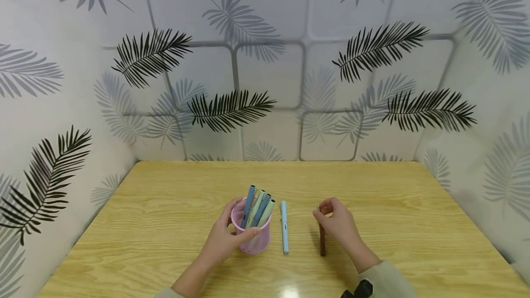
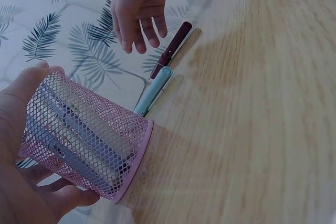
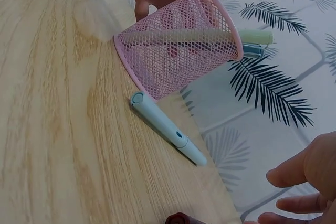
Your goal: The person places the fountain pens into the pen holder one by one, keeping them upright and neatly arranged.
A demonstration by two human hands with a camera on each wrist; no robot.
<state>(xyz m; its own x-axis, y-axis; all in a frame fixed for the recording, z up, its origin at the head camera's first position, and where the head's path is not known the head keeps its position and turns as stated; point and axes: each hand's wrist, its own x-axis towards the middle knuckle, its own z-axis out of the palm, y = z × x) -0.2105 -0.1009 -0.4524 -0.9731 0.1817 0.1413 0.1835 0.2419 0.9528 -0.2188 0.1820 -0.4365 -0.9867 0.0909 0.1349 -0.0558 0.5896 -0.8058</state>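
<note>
My left hand [image 1: 221,242] grips a pink mesh pen cup [image 1: 253,239] standing on the wooden table [image 1: 165,206], thumb on the far rim and fingers round the near side. Several pens [image 1: 257,208], blue and pale green, stick out of it. A light blue pen [image 1: 284,227] lies just right of the cup. Further right lies a dark red pen [image 1: 322,243]. My right hand [image 1: 337,224] hovers over its far end with fingers loosely bent, holding nothing. In the left wrist view the right hand's fingers [image 2: 139,24] hang just above the red pen [image 2: 173,45].
Walls with a palm-leaf pattern [image 1: 232,109] close in the table at the back and on both sides. Bare wood stretches to the left, the right and behind the pens.
</note>
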